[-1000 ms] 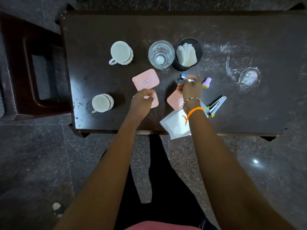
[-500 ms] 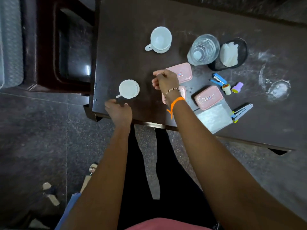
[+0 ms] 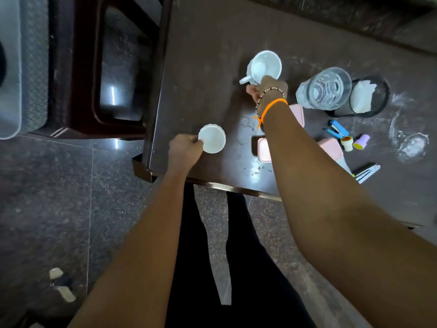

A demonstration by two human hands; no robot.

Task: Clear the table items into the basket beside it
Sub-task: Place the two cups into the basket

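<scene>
Since half a second ago the left hand has moved from the table's near edge to the near white cup, and the right hand has left the pink boxes and reached up to the far white cup.

The left hand's fingers are curled at the near cup's left side, where its handle is hidden, gripping it; the cup sits upright near the table's left front corner and looks empty. The right hand is curled at the far cup's lower edge beside its handle, holding it; that cup is tilted, its bare white inside showing.

To the right stands a clear drinking glass, upright, with nothing plainly visible in it. Just beside it a black mesh cup holds white folded paper. Pink boxes lie closed under and beside the right forearm, partly hidden. Farther right on the dark table lie a blue stapler, a yellow stamp, a purple stamp and a silver clip tool.

A pale grey basket shows at the picture's left edge, beyond a dark wooden chair; its contents are out of view.
</scene>
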